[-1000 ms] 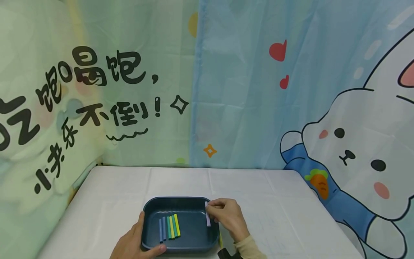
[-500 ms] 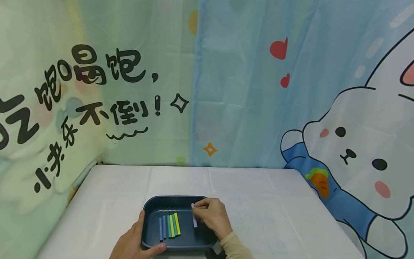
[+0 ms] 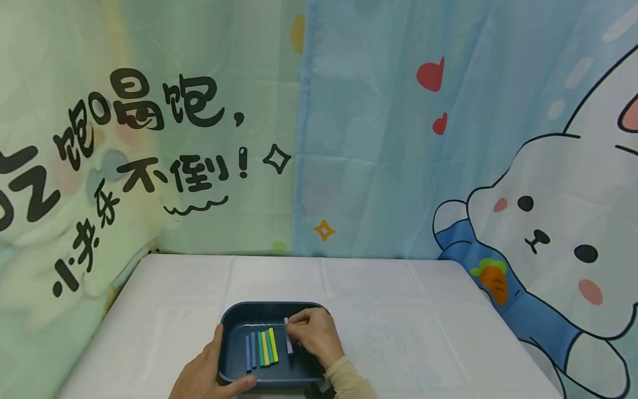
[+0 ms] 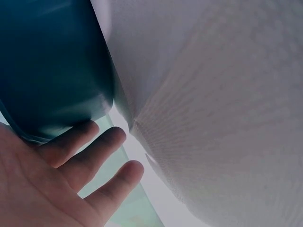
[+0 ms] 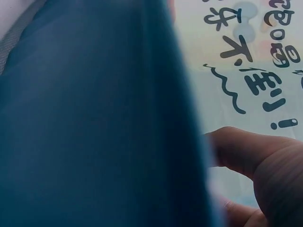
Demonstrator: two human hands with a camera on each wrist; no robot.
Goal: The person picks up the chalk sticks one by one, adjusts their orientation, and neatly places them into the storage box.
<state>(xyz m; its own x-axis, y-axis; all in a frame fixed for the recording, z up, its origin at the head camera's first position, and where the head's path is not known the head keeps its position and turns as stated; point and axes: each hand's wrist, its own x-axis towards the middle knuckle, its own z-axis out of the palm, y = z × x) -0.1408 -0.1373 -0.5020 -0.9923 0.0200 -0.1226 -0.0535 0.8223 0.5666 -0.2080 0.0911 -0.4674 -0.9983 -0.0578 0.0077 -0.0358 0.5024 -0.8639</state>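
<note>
A dark blue rectangular tray (image 3: 299,370) sits near the front of the table. My left hand (image 3: 199,371) holds its near left corner, thumb along the front rim and fingers against the side. Inside lies a row of blue, green and yellow sticks (image 3: 261,349), side by side. My right hand (image 3: 316,337) pinches a thin purple stick (image 3: 289,346) over the tray, a little right of that row. In the left wrist view, fingers (image 4: 111,140) spread beside the tray's outer wall (image 4: 52,61). The tray's side (image 5: 94,118) hides most right fingertips in the right wrist view.
White cloth (image 3: 423,321) covers the table. Behind it hangs a printed curtain (image 3: 349,166) with lettering and a cartoon rabbit. A dark object (image 3: 319,391) shows below the right sleeve (image 3: 349,379).
My right hand has carried the purple stick leftward, from the tray's right side to near the coloured row. My left hand and the row have stayed in place.
</note>
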